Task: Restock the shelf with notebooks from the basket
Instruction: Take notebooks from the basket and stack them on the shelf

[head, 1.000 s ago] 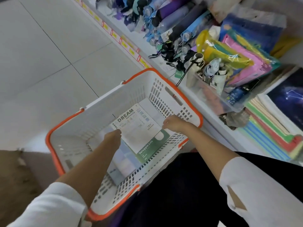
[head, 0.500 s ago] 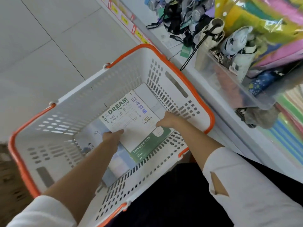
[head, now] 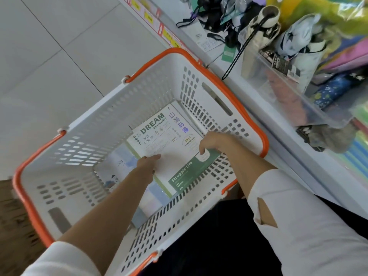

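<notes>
While both hands keep the hold they had half a second ago, the notebook (head: 171, 148) has barely shifted. It lies flat in the bottom of the basket (head: 199, 65), on top of the paler notebooks (head: 123, 163) that show left of the left fingers.

Left hand (head: 148, 163): thumb on the cover at the left edge, fingers tucked out of sight under it, a pinch.

Right hand (head: 212, 142): fingers curled over the right edge, thumb now pressed on the white patch of the green band.

Cover text beyond the fingertips reads "DREAM University", "GOAL: HAVE A DREAM", "1911 COLLEGIATE". Purple and grey Chinese characters sit beside it. Nearer than the fingers, the green band reads "Struggle·Life".

Basket is white with an orange rim.

Right of the right fingers is the shelf (head: 286, 164), bearing a clear bin (head: 288, 96) and folded umbrellas (head: 264, 26). The yellow price tags (head: 167, 34) along its edge are too blurred to read.
</notes>
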The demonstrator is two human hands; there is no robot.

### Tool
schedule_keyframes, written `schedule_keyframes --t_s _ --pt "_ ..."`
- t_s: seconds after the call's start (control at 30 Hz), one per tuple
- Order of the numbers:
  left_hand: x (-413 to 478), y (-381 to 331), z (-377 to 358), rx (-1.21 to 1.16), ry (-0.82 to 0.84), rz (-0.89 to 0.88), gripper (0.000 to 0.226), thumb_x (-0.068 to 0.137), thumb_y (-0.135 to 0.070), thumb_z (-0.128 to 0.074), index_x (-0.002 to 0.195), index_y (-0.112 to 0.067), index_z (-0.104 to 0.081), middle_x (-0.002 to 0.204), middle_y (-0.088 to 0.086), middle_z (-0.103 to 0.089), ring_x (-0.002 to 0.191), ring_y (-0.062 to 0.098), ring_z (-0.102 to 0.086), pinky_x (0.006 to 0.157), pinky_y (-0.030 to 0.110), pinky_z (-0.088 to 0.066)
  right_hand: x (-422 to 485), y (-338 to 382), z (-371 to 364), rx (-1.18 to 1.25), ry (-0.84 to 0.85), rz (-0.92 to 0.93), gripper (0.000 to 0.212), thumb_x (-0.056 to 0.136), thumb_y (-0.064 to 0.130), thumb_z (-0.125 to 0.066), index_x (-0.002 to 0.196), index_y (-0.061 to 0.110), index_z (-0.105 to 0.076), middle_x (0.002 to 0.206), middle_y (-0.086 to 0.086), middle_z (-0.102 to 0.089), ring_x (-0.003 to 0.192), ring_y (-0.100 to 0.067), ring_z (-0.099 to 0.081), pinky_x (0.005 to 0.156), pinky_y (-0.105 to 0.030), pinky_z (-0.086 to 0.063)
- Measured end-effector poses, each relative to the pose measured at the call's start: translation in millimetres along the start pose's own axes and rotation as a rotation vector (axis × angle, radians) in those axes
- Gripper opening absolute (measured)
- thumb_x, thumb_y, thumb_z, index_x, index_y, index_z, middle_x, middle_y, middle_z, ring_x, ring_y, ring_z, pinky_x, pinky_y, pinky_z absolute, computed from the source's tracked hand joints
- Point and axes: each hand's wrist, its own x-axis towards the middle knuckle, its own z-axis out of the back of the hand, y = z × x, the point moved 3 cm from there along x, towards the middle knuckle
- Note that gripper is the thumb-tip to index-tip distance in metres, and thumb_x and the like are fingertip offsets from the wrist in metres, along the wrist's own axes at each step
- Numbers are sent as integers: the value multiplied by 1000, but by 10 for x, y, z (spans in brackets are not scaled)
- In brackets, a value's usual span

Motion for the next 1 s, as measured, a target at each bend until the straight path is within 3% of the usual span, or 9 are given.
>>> schedule_keyframes --t_s 0.07,0.2,0.33,0.47,0.67,0.77,0.87,0.93,1.0 --pt "14 -32 -26 -28 -1 25 46 85 -19 -73 125 -8 -54 127 10 -58 113 25 -56 89 32 -49 104 -42 5 -9 -7 8 88 51 32 -73 133 19 -45 143 -14 -44 118 -40 -49 98 -52 -43" --pt "-17 -84 -97 -65 -23 -44 41 85 -17 -73 119 -7 -52 111 9 -59 96 26 -57 85 37 -53 -120 7 -46 12 11 26 72 75 19 -67 140 10 -39 147 -17 -38 121 -40 -47 99 -51 -45" --pt "-136 -114 -87 -91 50 -95 36 85 -14 -72 114 -6 -53 108 10 -62 93 29 -60 80 42 -53 -213 5 -85 33 38 20 68 77 14 -62 139 8 -37 150 -17 -33 126 -39 -43 98 -49 -44" --pt "-271 -138 24 -189 221 -90 30 87 -8 -67 116 -7 -57 118 13 -64 100 33 -62 85 51 -51 -393 -13 -105 199 43 52 70 83 21 -59 146 11 -31 156 -12 -26 135 -36 -36 105 -50 -39" --pt "-618 -335 217 -113 487 -254 46 85 -16 -69 129 -13 -57 124 9 -66 114 34 -62 93 52 -50 -758 -85 -96 456 -98 171 63 89 34 -60 145 16 -38 149 -3 -41 132 -28 -43 103 -39 -40" --pt "-901 -427 321 -72 608 -294 34 89 -18 -64 123 -17 -60 118 5 -69 105 26 -68 86 44 -56 -1013 -127 -51 581 -197 205 87 85 55 -61 152 14 -23 155 -6 -32 140 -28 -34 112 -43 -32" --pt "-1201 -547 380 -66 676 -341 29 90 -19 -62 118 -17 -62 112 4 -72 96 22 -71 77 38 -59 -1166 -122 -44 647 -228 288 115 56 84 -62 147 21 -31 147 -2 -45 131 -25 -47 109 -47 -38" --pt "-1406 -639 383 -52 710 -373 30 89 -19 -62 119 -17 -63 112 5 -72 94 22 -71 74 36 -60 -1217 -151 -30 680 -293 344 105 52 85 -63 136 23 -43 134 3 -58 117 -19 -58 103 -44 -46" --pt "-1585 -733 374 -37 722 -401 32 87 -20 -64 119 -15 -63 113 7 -71 93 23 -71 72 36 -60 -1456 -140 -15 712 -397 402 82 65 71 -67 129 25 -45 126 9 -61 110 -16 -61 97 -41 -49"
